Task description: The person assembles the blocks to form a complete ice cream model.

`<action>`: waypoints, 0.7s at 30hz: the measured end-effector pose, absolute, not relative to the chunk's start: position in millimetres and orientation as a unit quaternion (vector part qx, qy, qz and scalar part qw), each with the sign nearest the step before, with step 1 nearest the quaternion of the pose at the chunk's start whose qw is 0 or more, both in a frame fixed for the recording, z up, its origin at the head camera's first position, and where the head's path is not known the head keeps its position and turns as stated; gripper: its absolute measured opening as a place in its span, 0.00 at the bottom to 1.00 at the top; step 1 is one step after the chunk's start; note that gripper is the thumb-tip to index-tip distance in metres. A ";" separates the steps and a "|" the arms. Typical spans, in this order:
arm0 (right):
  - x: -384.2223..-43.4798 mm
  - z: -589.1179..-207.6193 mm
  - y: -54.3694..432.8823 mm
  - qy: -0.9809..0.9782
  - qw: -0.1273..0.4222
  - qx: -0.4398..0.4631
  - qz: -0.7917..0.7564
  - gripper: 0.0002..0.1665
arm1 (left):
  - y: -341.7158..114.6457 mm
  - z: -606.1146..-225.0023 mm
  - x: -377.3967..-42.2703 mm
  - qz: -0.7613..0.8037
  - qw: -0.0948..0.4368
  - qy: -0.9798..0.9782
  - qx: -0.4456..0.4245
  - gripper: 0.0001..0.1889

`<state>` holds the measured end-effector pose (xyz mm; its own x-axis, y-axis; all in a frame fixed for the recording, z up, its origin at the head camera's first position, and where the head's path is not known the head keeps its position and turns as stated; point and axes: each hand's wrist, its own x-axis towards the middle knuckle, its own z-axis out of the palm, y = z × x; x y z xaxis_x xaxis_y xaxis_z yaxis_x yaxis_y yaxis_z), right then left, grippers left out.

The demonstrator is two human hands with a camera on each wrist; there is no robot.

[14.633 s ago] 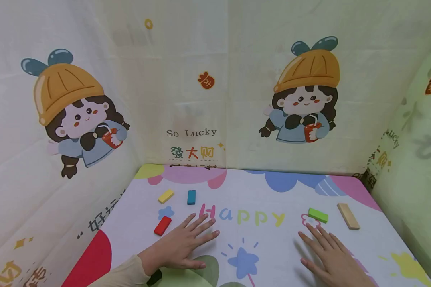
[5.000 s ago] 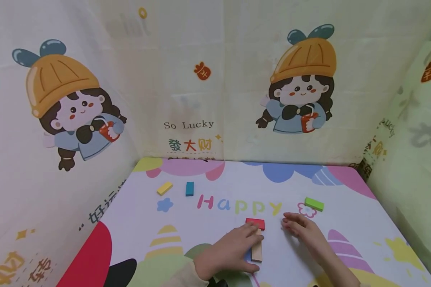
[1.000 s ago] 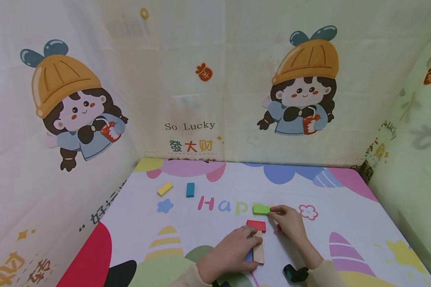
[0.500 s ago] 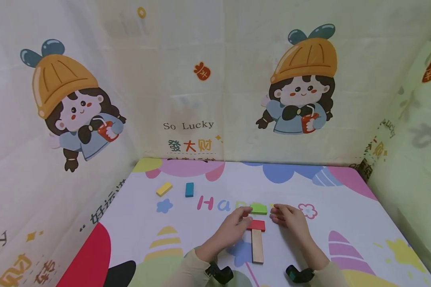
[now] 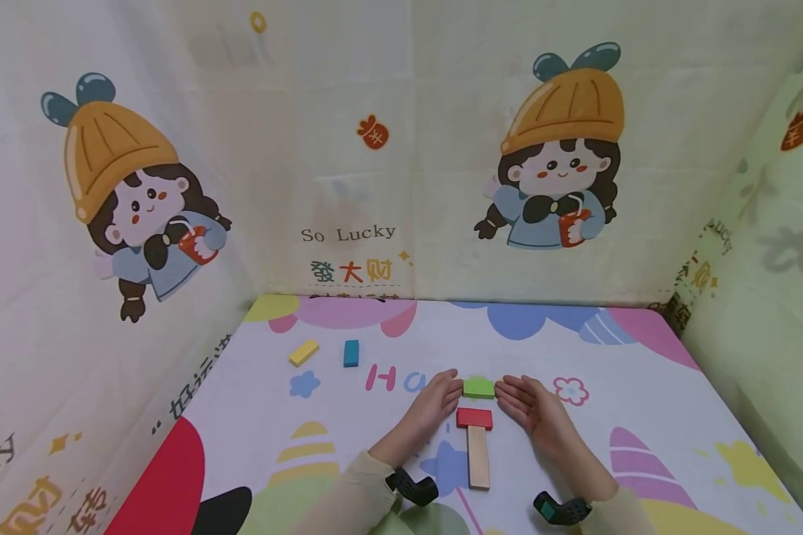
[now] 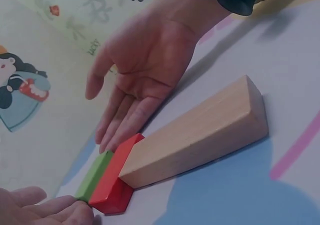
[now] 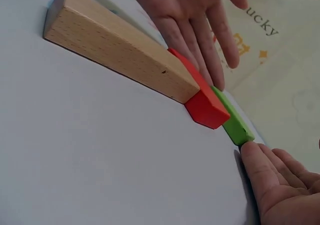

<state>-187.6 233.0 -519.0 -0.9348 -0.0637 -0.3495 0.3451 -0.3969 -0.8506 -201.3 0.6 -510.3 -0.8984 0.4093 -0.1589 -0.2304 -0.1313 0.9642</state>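
Note:
A green block lies crosswise on the table, between the two hands. Straight fingers of my left hand touch its left end, and those of my right hand touch its right end. Just nearer to me, a red block lies parallel to it, with a small gap between them in the head view. A longer plain wooden block runs from the red block toward me, its far end against the red one. The wrist views show the wooden block and the green block close up.
A yellow block and a blue block lie at the far left of the printed tabletop. Cloth walls with cartoon prints enclose the back and sides. Each wrist wears a black camera, such as the left one.
The red and wooden blocks came together in the middle earlier. My right hand brought the green block from the right and released it. My left hand left the wooden block for the green block's left end.

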 end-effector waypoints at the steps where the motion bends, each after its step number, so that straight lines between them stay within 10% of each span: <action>1: -187.4 -519.2 232.5 0.537 0.124 0.131 -0.824 0.37 | 0.2 -511.2 -201.1 0.750 0.213 0.621 0.072 0.31; 21: -175.3 -524.6 230.1 0.530 0.142 0.109 -0.829 0.37 | -8.5 -514.1 -186.2 0.743 0.218 0.627 0.080 0.30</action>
